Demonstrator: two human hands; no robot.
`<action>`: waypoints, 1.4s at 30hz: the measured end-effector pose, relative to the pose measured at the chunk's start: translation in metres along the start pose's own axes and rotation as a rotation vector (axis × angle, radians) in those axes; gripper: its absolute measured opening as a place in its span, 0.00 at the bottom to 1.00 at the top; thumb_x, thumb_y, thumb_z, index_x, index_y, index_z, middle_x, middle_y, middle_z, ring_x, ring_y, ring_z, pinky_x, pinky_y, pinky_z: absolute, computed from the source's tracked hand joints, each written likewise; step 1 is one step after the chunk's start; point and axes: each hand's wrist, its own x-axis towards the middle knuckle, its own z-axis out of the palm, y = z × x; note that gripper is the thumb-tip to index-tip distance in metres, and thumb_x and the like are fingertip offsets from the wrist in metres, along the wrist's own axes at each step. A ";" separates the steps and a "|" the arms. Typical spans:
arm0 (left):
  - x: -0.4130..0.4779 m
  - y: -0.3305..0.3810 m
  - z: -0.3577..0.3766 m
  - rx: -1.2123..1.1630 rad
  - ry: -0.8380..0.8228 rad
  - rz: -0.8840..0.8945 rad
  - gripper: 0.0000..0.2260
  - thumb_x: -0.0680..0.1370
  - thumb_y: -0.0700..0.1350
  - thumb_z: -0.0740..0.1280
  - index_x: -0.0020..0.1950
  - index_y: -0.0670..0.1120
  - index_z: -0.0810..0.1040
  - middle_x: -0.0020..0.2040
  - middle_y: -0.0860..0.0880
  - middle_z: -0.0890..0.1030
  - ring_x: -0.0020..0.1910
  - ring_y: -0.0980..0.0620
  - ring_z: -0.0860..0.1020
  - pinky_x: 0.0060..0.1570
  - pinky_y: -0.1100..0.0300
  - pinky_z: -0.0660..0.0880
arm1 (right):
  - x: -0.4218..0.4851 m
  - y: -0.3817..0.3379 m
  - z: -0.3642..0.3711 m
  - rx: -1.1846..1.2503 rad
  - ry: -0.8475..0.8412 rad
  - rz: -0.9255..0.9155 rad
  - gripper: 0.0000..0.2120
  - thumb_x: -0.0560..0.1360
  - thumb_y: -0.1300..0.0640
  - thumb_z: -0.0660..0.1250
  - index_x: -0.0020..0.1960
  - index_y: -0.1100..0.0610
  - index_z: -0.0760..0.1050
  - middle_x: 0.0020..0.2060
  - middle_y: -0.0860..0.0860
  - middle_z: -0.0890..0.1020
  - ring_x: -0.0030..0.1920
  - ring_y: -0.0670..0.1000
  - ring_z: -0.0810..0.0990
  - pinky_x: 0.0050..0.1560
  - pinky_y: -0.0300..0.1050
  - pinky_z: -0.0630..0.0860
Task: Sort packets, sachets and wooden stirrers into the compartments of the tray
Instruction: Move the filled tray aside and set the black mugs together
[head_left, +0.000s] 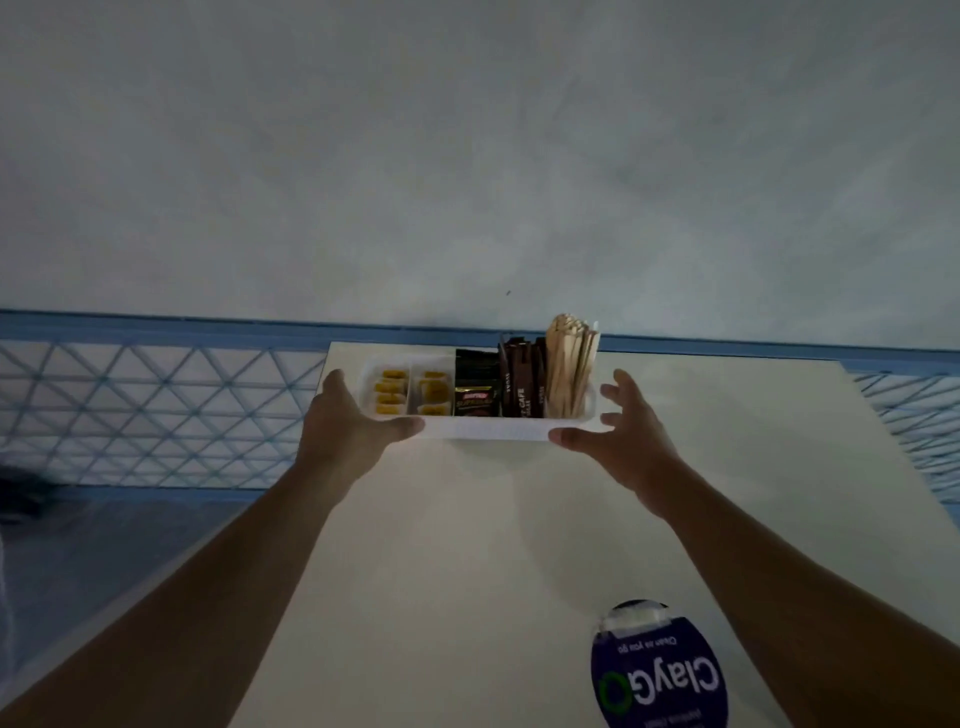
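Observation:
A white compartment tray (488, 428) stands at the far edge of the white table (467, 545). From left to right it holds yellow packets (390, 395) in two compartments, black coffee sachets (475, 389), brown stick sachets (522, 384) and upright wooden stirrers (571, 364). My left hand (358, 421) grips the tray's left end, thumb along the front wall. My right hand (623, 431) is at the right end. Its thumb touches the front corner and its fingers are spread, slightly apart from the tray.
A round blue "ClayGo" sticker (657, 670) lies on the table near me, to the right. A grey wall rises just behind the tray. Blue lattice patterning (156, 415) shows beyond the table's left and right edges.

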 end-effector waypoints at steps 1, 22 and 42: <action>-0.007 0.002 -0.002 -0.013 0.015 0.006 0.48 0.65 0.54 0.81 0.77 0.44 0.59 0.71 0.41 0.70 0.68 0.41 0.71 0.59 0.51 0.71 | -0.006 -0.001 -0.003 0.000 0.010 -0.001 0.53 0.65 0.49 0.82 0.80 0.50 0.53 0.74 0.50 0.68 0.67 0.53 0.73 0.61 0.53 0.76; -0.222 0.070 0.061 -0.065 -0.300 0.367 0.17 0.72 0.51 0.75 0.58 0.49 0.78 0.53 0.53 0.81 0.50 0.55 0.79 0.48 0.61 0.74 | -0.202 0.016 -0.108 -0.079 0.219 -0.077 0.18 0.73 0.48 0.74 0.61 0.53 0.80 0.52 0.45 0.84 0.50 0.45 0.82 0.55 0.46 0.79; -0.367 0.063 0.215 0.119 -0.801 0.402 0.14 0.77 0.47 0.71 0.61 0.45 0.81 0.58 0.50 0.82 0.57 0.54 0.79 0.54 0.63 0.73 | -0.330 0.184 -0.202 -0.020 0.562 0.221 0.04 0.75 0.53 0.72 0.46 0.51 0.85 0.38 0.45 0.85 0.38 0.37 0.79 0.34 0.35 0.69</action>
